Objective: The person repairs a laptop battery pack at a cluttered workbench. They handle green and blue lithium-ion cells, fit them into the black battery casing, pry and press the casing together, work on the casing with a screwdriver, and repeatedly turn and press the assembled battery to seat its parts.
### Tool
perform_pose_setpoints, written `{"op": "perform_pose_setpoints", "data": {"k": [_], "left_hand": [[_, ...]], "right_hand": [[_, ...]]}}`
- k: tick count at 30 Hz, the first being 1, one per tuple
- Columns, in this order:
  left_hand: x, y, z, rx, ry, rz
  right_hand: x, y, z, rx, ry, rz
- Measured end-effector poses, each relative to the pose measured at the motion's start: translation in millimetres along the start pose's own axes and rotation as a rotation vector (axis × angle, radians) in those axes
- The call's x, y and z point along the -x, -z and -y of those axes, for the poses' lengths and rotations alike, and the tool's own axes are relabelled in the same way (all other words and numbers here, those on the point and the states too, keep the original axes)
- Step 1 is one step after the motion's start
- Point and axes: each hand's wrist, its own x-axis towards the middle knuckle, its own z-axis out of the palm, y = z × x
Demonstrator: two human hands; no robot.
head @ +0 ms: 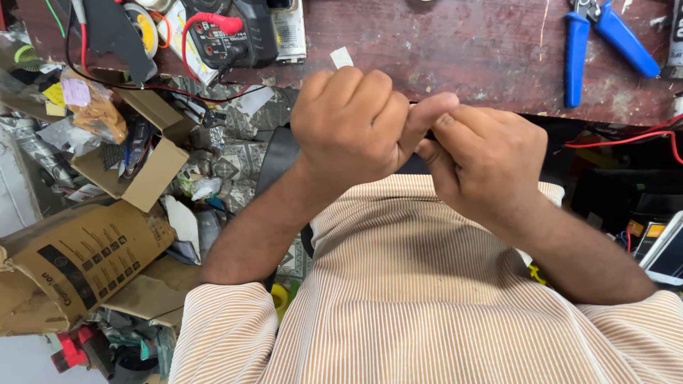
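Pinching one dark strip (427,135) — two hands: left hand (356,124), right hand (487,163).

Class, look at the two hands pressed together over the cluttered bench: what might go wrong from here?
1. The left hand and right hand hide a small dark item; it could slip into the floor clutter.
2. An elbow might snag the red wire.

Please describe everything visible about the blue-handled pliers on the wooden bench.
The blue-handled pliers lie flat on the worn reddish-brown wooden bench, at the top right. Two long handles in glossy blue plastic sleeves are spread apart in a V. The grey metal head is mostly cut off by the picture edge. Neither hand touches it.
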Motion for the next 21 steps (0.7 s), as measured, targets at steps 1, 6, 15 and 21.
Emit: {"op": "perform_pose_setpoints", "data": {"k": [1,6,15,21], "left_hand": [[0,1,0,0.006,0.015,-0.006],[1,7,9,-0.010,0.138,-0.006],[4,13,11,0.005,0.250,-0.017],[0,18,7,-0.017,0.259,-0.010]], "right_hand": [[-3,3,2,0.006,0.017,0.021],[-13,37,5,0.142,-0.005,0.146],[-2,40,-10,-0.272,-0.096,-0.019],[3,28,-14,-0.407,-0.133,-0.107]]}}
